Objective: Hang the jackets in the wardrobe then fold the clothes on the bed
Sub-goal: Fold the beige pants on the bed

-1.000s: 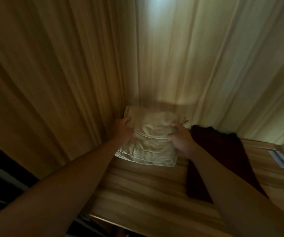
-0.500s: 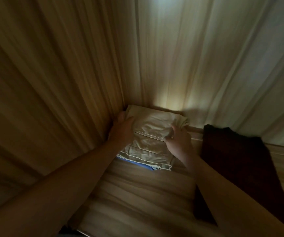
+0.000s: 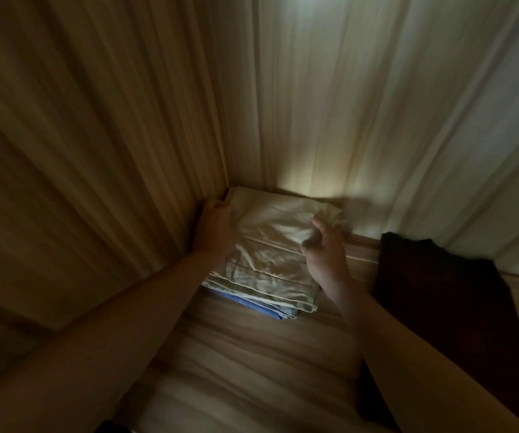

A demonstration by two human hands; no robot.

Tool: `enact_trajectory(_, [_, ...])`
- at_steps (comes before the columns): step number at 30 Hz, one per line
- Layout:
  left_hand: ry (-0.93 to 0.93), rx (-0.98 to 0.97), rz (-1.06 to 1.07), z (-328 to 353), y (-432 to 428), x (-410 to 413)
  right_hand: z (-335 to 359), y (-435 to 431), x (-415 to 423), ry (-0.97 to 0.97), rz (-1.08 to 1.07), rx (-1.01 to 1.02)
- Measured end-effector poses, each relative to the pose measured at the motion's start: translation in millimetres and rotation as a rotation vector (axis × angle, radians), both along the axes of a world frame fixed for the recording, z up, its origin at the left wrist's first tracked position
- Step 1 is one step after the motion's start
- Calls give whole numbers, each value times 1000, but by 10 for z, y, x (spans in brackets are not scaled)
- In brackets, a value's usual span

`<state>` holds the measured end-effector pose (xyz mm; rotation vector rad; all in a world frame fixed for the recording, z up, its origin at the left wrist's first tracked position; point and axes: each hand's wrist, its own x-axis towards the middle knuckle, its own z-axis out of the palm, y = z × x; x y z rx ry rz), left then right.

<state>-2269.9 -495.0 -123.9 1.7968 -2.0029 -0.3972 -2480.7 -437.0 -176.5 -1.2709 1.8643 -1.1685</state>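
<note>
A folded beige garment [image 3: 270, 245] lies in the back left corner of a wooden wardrobe shelf [image 3: 252, 354], on top of a folded blue garment [image 3: 252, 306] whose edge peeks out below. My left hand [image 3: 214, 232] rests on the beige garment's left edge, against the side wall, fingers curled over the cloth. My right hand [image 3: 323, 251] hovers at the garment's right edge with loosely bent fingers, and its fingertips seem to touch the cloth. The lighting is dim.
A dark maroon folded cloth [image 3: 445, 307] lies on the shelf to the right of the stack. Wooden walls [image 3: 111, 151] close the shelf at the left and back. Bare shelf surface lies in front of the stack.
The beige garment has been pushed deeper into the corner onto the blue one. My right hand has let go of its right edge and loosened. The view has shifted closer.
</note>
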Motion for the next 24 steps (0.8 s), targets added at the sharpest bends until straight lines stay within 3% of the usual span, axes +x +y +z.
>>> enact_trajectory(3, [-221,83,-72,-177,86,52,-32,131,-21,193,44,133])
enact_trajectory(6, [-314,-88,-144,-184,40,1,-15,180,-37,706,-20,139])
enact_trajectory(8, [-310,-78,-208,-222,-34,-44,50,76,-10,852,49,77])
enact_trajectory(12, [-440,124,-276,-452,-113,-28,-181,-56,86,778,280,243])
enact_trajectory(16, [-448,135,-290,-583,-251,-19,-386,-136,78,624,252,276])
enact_trajectory(24, [-519,135,-285,-463,-76,-66,-153,-26,140,697,274,341])
